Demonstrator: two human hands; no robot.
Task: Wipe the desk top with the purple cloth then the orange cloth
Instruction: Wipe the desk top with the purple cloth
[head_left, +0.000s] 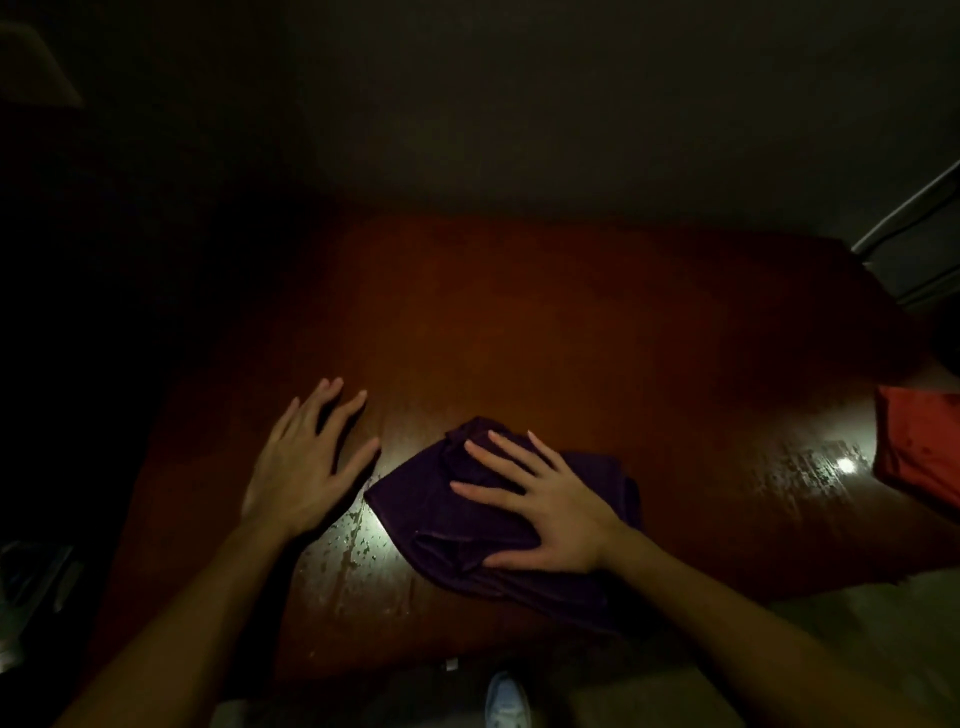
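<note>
Now one purple cloth (498, 525) lies under the right hand (545, 509), fingers (483, 491) spread; one orange cloth (919, 441) sits apart.

A pale shoe (506, 701) shows at the bottom edge, on a dim floor (852, 618) that is lighter at the lower right. A grey wall (519, 104) fills the top, very dark. At the right edge stands a grey frame (914, 234) with slanted bars. At the lower left lies something dark, too dim to identify.
</note>
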